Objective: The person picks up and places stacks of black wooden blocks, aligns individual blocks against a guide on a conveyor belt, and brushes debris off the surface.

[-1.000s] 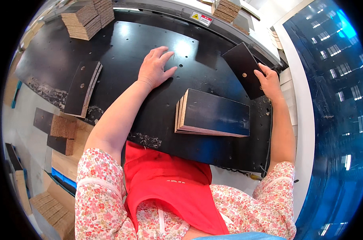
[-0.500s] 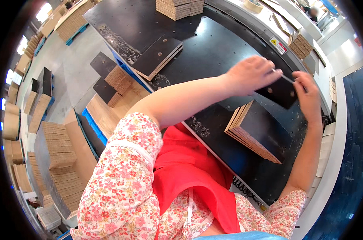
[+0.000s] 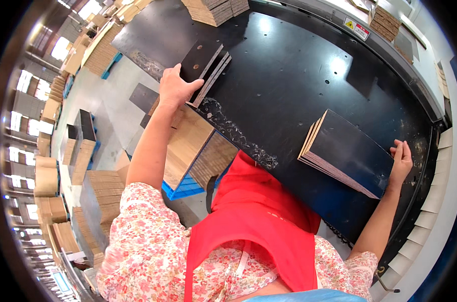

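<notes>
Black and glossy, the big steel worktable fills the upper centre of the frame, with the stack of black-faced plywood panels lying at right of centre. Your right hand presses open-fingered against that stack's right end. Your left hand, upper left, grips the small pile of thin black boards at the table's edge.

Occlusions and cut-offs, head view

Lower edge of the small black panel is covered by the left hand; grip underneath not visible. Right hand palm is hidden behind the end of the panel stack. Black surface near edge is masked by the red apron. Warning label too small to be made out.
</notes>
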{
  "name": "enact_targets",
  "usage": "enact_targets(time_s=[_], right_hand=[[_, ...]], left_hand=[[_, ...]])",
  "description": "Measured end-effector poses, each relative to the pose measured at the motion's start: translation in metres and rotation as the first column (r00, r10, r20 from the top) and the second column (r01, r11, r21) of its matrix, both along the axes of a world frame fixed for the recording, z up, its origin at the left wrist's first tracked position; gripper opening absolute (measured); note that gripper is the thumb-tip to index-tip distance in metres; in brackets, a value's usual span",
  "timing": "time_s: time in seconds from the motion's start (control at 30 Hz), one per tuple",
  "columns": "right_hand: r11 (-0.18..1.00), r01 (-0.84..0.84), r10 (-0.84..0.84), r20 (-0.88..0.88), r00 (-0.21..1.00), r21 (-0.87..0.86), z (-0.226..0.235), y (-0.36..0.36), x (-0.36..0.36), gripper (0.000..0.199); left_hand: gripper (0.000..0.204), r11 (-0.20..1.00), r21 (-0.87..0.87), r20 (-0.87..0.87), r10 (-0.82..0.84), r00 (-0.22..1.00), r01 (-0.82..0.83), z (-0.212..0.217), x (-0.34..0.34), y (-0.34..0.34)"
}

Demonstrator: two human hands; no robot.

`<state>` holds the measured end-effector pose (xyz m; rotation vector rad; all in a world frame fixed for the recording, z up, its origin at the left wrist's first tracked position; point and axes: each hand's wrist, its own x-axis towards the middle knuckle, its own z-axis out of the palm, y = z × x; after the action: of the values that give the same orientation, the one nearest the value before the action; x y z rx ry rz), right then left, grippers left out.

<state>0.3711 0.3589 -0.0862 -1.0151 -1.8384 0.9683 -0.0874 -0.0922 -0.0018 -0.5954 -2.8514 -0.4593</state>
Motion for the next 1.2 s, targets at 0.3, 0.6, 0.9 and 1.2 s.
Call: enact_targets(time_s=[0.3, 0.6, 0.9, 1.2], right_hand=[[1.0, -0.014, 0.014, 0.012, 1.0, -0.018, 0.005, -0.004, 0.003, 0.033], [0.999, -0.038, 0.038, 0.011, 0.999, -0.008, -0.001, 0.003, 0.006, 0.033], [0.999, -0.054, 0.053, 0.052, 0.997, 0.006, -0.002, 0.004, 0.008, 0.035], [0.998, -0.059, 0.058, 0.086, 0.995, 0.0, 0.002, 0.0, 0.005, 0.036]], left_hand=[[0.096, 1.0, 0.002, 0.157, 0.015, 0.988, -0.016, -0.011, -0.008, 0.0], [0.096, 1.0, -0.005, 0.103, -0.009, 0.995, 0.009, -0.01, 0.001, 0.004], [0.109, 0.991, -0.136, 0.125, 0.037, 0.991, -0.02, -0.008, -0.002, 0.006], [0.118, 0.984, -0.17, 0.188, 0.08, 0.979, -0.048, -0.003, -0.007, 0.014]])
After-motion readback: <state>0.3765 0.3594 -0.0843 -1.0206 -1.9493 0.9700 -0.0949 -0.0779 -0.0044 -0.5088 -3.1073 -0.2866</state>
